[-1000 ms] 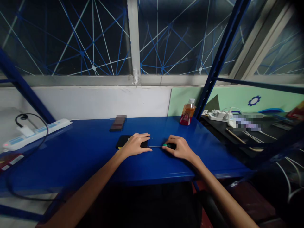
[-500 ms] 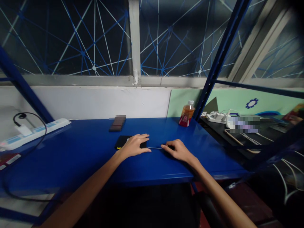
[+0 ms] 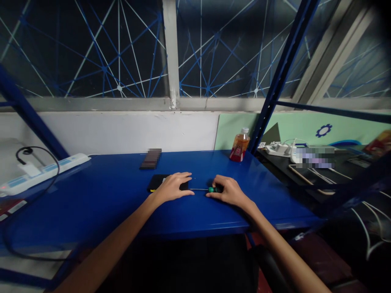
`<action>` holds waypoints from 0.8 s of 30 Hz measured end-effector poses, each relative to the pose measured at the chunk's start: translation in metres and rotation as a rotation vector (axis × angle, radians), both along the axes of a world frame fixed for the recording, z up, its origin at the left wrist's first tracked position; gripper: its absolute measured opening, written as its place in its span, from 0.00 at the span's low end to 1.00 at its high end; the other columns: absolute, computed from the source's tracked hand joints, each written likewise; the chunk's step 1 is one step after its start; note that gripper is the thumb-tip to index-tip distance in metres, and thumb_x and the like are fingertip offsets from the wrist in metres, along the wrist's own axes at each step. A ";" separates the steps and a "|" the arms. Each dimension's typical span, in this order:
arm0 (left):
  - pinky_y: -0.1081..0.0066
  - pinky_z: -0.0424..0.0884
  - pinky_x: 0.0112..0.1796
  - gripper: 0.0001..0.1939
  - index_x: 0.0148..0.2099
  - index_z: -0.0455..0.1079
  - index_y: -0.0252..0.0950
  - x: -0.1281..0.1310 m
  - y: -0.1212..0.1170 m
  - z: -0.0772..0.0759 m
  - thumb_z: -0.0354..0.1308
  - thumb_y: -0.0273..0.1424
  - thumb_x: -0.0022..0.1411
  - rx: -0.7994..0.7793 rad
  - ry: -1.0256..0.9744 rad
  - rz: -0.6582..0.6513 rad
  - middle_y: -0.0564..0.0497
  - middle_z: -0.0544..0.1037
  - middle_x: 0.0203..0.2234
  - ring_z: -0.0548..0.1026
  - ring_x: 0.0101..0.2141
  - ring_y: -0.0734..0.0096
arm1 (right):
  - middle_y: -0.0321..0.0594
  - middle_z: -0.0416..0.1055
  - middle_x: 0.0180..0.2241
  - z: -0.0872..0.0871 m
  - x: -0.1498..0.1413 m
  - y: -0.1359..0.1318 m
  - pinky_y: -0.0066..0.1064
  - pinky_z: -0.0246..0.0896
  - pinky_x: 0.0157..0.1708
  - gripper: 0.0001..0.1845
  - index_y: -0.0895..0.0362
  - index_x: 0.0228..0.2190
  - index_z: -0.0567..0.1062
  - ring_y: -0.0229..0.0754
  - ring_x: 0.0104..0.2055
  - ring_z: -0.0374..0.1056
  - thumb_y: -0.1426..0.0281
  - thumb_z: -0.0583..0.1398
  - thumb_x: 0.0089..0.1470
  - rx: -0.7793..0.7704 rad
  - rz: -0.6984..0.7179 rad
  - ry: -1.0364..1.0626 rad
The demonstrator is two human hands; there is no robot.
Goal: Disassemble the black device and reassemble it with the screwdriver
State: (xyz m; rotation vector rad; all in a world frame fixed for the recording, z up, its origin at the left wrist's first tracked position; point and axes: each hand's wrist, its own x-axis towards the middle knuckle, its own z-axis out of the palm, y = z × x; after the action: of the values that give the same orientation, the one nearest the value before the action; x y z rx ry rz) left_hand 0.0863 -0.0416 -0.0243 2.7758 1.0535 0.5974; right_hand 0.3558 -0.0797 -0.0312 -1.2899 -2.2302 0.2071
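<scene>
My left hand (image 3: 172, 187) lies flat, fingers spread, on a flat black device (image 3: 154, 182) in the middle of the blue table (image 3: 100, 199). My right hand (image 3: 229, 190) grips the green-and-black handle of a thin screwdriver (image 3: 204, 189). The screwdriver lies low along the table, its metal shaft pointing left toward the device's right edge by my left fingertips. Most of the device is hidden under my left hand.
A dark blurred block (image 3: 150, 158) lies behind the device. An orange drink bottle (image 3: 240, 145) stands at the back right by a blue rack post (image 3: 276, 81). A white power strip (image 3: 42, 172) with a black cable sits left. Cables and chargers (image 3: 290, 150) cover the black bench to the right.
My right hand has shifted slightly on the screwdriver, so its green handle shows again after being covered half a second ago. My left hand stays on the device.
</scene>
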 end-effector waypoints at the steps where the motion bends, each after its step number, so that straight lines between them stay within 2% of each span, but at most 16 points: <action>1: 0.55 0.66 0.54 0.33 0.58 0.69 0.38 0.000 0.000 0.000 0.58 0.54 0.58 -0.002 0.000 -0.002 0.43 0.68 0.58 0.68 0.57 0.53 | 0.35 0.73 0.27 0.000 0.000 0.000 0.28 0.50 0.27 0.21 0.54 0.28 0.71 0.38 0.27 0.66 0.50 0.64 0.48 -0.018 -0.001 -0.010; 5: 0.54 0.66 0.54 0.33 0.57 0.69 0.38 0.000 0.000 0.001 0.58 0.54 0.58 -0.010 0.004 0.005 0.43 0.69 0.58 0.68 0.56 0.52 | 0.34 0.72 0.24 0.000 -0.003 -0.002 0.27 0.48 0.25 0.20 0.54 0.28 0.70 0.38 0.25 0.66 0.50 0.63 0.50 -0.071 -0.014 -0.037; 10: 0.54 0.65 0.55 0.32 0.57 0.69 0.37 0.001 0.000 0.001 0.58 0.53 0.58 -0.009 0.011 0.004 0.43 0.68 0.58 0.67 0.57 0.53 | 0.38 0.74 0.26 0.004 -0.004 -0.005 0.29 0.52 0.28 0.21 0.55 0.28 0.75 0.38 0.27 0.66 0.54 0.53 0.61 -0.038 0.006 -0.016; 13: 0.54 0.65 0.55 0.32 0.57 0.69 0.38 0.001 0.000 0.001 0.57 0.53 0.59 -0.015 0.010 0.000 0.44 0.68 0.58 0.68 0.57 0.52 | 0.40 0.74 0.30 0.003 -0.001 -0.004 0.29 0.53 0.29 0.20 0.55 0.27 0.75 0.39 0.29 0.67 0.52 0.58 0.56 -0.013 -0.018 -0.001; 16: 0.53 0.66 0.54 0.32 0.57 0.69 0.39 0.001 0.000 0.001 0.57 0.53 0.59 -0.018 0.009 0.002 0.44 0.69 0.58 0.68 0.56 0.52 | 0.39 0.73 0.29 0.002 0.001 -0.001 0.29 0.52 0.28 0.22 0.55 0.25 0.73 0.39 0.28 0.65 0.48 0.62 0.50 -0.004 -0.028 -0.009; 22: 0.54 0.65 0.55 0.31 0.57 0.70 0.39 0.000 0.001 0.000 0.57 0.54 0.58 -0.004 0.014 0.003 0.44 0.69 0.58 0.68 0.56 0.52 | 0.30 0.67 0.21 0.001 -0.001 -0.002 0.27 0.46 0.24 0.21 0.54 0.30 0.69 0.35 0.22 0.59 0.50 0.65 0.47 -0.071 -0.019 0.010; 24: 0.55 0.66 0.54 0.32 0.57 0.70 0.39 0.000 0.001 -0.002 0.57 0.54 0.58 0.007 0.015 0.002 0.44 0.69 0.58 0.68 0.56 0.52 | 0.30 0.67 0.20 0.002 -0.002 -0.003 0.27 0.46 0.24 0.21 0.54 0.30 0.69 0.35 0.21 0.58 0.50 0.65 0.47 -0.082 -0.011 0.014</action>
State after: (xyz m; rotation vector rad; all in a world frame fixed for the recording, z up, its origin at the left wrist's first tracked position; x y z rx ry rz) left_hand 0.0865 -0.0401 -0.0258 2.7902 1.0594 0.5822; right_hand 0.3533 -0.0822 -0.0296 -1.3396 -2.2229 0.3054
